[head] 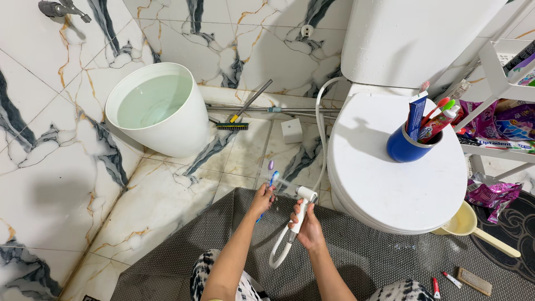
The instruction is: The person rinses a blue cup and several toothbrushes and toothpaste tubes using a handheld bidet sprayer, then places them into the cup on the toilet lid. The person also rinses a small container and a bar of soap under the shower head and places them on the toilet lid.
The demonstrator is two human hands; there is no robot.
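Partly hidden toothbrush [271, 181], perhaps, left hand [262, 199]

A home bathroom: a white toilet [390, 184] with closed lid, marble-patterned tiled walls [50, 111] and floor, a water-filled white bucket [159, 108], and a blue cup [407, 146] of toothbrushes and toothpaste

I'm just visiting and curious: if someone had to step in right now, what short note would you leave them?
Left hand: holds a blue toothbrush in the water jet.
Right hand: grips the white sprayer, its hose looping down over the grey mat.
Nearby: blue cup of toothbrushes and toothpaste on the closed toilet lid; white bucket of water by the wall.
Done: rinsing under way.
Left: cannot tell how clean the brush is.
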